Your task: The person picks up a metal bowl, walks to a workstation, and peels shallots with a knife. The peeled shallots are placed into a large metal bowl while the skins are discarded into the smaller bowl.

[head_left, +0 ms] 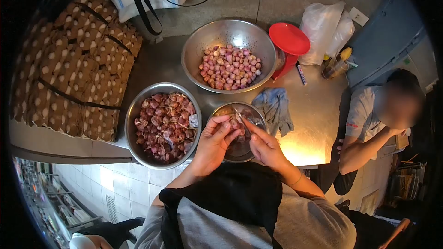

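Above a small metal bowl point(240, 156) my left hand point(214, 140) pinches a small shallot point(237, 121). My right hand point(265, 146) is closed on a small knife point(243, 121), its blade against the shallot. More shallots or skins lie in the small bowl, partly hidden by my hands. To the left stands a large metal bowl point(130, 127) full of red unpeeled shallots point(164, 124). Behind my hands, a metal colander point(196, 48) holds peeled pink shallots point(230, 68).
Stacked egg trays point(74, 69) stand at the left. Grey gloves point(275, 109) lie right of the small bowl. A red scale point(289, 39), plastic bags point(323, 30) and a marker point(302, 74) are behind. Another person point(369, 120) sits at the right.
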`<action>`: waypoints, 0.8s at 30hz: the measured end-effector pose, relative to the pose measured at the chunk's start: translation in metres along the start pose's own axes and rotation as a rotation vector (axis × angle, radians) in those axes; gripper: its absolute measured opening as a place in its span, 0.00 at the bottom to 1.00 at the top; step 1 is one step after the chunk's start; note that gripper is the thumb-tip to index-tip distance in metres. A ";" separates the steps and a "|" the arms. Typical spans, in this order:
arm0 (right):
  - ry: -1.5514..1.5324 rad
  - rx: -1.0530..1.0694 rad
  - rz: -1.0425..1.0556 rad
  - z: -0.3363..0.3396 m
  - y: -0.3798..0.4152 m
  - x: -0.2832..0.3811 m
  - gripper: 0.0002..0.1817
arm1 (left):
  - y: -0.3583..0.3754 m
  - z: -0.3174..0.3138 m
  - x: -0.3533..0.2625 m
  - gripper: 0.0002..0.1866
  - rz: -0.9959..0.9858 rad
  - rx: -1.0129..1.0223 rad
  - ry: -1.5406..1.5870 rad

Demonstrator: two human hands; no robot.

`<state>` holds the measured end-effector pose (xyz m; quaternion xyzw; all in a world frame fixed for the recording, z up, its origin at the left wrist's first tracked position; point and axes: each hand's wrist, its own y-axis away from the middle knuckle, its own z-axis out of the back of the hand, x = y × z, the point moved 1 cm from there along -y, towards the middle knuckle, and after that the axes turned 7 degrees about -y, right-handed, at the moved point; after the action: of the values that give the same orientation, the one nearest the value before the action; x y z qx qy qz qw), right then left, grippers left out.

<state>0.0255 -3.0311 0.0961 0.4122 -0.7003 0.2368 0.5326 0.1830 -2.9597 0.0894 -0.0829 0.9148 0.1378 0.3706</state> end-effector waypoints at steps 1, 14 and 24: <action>0.086 -0.017 0.043 -0.005 0.000 -0.003 0.24 | 0.001 0.000 0.000 0.08 -0.009 0.003 0.000; 0.213 -0.132 -0.011 -0.010 -0.004 -0.002 0.23 | 0.001 -0.002 0.006 0.09 -0.103 -0.025 -0.081; 0.733 -0.144 0.306 -0.016 -0.005 0.003 0.22 | -0.002 0.007 0.012 0.09 -0.093 -0.022 -0.043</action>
<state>0.0382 -3.0222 0.1033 0.1530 -0.5320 0.3951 0.7331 0.1799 -2.9596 0.0757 -0.1265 0.9001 0.1322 0.3953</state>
